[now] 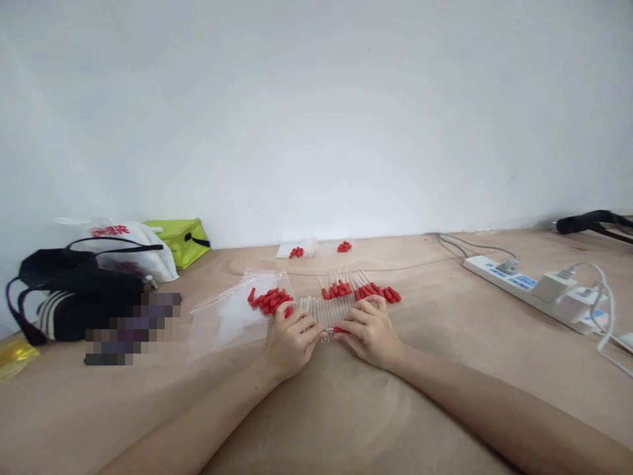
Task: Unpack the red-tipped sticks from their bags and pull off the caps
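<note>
My left hand (295,340) is closed in a pinch, its fingertips at one end of a thin clear glass tube (330,330). From the other side my right hand (372,332) pinches a red rubber bulb (340,330). Bulb and tube meet or nearly meet between my fingers; how far one sits inside the other is hidden. Just beyond my hands lies a row of clear glass tubes (326,309). Loose red bulbs (271,301) are heaped behind my left hand. Droppers with red bulbs (373,289) lie behind my right hand, their glass tips pointing away.
Clear zip bags (225,323) lie flat at left. Two small bags of red bulbs (297,252) rest near the wall. A black bag (93,297), a white plastic bag (143,247) and a lime-green bag (185,237) stand far left. At right is a power strip (494,274) with cables.
</note>
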`<state>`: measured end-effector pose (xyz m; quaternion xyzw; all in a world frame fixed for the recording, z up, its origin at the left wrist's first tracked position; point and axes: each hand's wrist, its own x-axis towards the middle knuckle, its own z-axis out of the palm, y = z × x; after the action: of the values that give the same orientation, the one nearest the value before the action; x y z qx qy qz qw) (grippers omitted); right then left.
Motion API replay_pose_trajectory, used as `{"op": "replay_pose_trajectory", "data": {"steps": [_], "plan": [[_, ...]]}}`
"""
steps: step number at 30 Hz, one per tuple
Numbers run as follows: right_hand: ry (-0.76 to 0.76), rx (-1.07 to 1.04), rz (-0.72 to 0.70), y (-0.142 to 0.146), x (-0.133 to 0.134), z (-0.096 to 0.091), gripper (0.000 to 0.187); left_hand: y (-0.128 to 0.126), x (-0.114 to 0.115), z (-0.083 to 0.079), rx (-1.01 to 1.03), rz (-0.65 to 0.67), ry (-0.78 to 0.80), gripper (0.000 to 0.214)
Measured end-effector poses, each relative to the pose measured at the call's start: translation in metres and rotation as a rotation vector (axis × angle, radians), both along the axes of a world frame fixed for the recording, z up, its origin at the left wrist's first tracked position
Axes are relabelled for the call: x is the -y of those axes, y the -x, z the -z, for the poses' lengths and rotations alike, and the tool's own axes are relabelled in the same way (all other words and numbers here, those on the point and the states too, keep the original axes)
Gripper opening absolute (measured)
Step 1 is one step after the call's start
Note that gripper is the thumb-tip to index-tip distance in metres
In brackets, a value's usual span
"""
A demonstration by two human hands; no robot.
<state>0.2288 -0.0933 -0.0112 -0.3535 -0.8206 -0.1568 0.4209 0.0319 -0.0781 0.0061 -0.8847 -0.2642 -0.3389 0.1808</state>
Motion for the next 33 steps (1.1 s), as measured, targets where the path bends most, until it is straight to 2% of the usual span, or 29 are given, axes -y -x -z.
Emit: {"op": "replay_pose_trajectory", "data": {"steps": [5, 14, 18, 21, 24, 27, 33], "plan": [[-0.062, 0.041, 0.005, 0.0, 0.001, -0.001, 0.016, 0.001, 0.002, -0.002, 0.002, 0.023, -0.038, 0.02], [-0.032, 0.089, -0.032, -0.003, 0.008, -0.005, 0.02, 0.0, 0.005, -0.002, 0.012, 0.07, -0.04, 0.02], [-0.022, 0.05, -0.011, -0.016, 0.01, -0.002, 0.018, 0.013, 0.004, -0.005, 0.021, 0.043, -0.046, 0.021], [0.005, -0.042, 0.108, -0.036, 0.01, 0.002, 0.016, 0.032, -0.002, -0.004, 0.091, -0.032, -0.069, 0.016], [0.05, -0.158, 0.089, -0.052, 0.003, 0.004, 0.02, 0.04, -0.01, 0.002, 0.13, -0.065, -0.018, 0.016], [0.108, -0.327, 0.094, -0.063, -0.012, 0.003, 0.027, 0.034, -0.016, 0.008, 0.148, -0.064, 0.045, 0.028], [0.381, -0.665, 0.375, -0.089, -0.041, 0.008, 0.033, 0.019, -0.025, 0.007, 0.239, -0.042, 0.012, 0.033]]}}
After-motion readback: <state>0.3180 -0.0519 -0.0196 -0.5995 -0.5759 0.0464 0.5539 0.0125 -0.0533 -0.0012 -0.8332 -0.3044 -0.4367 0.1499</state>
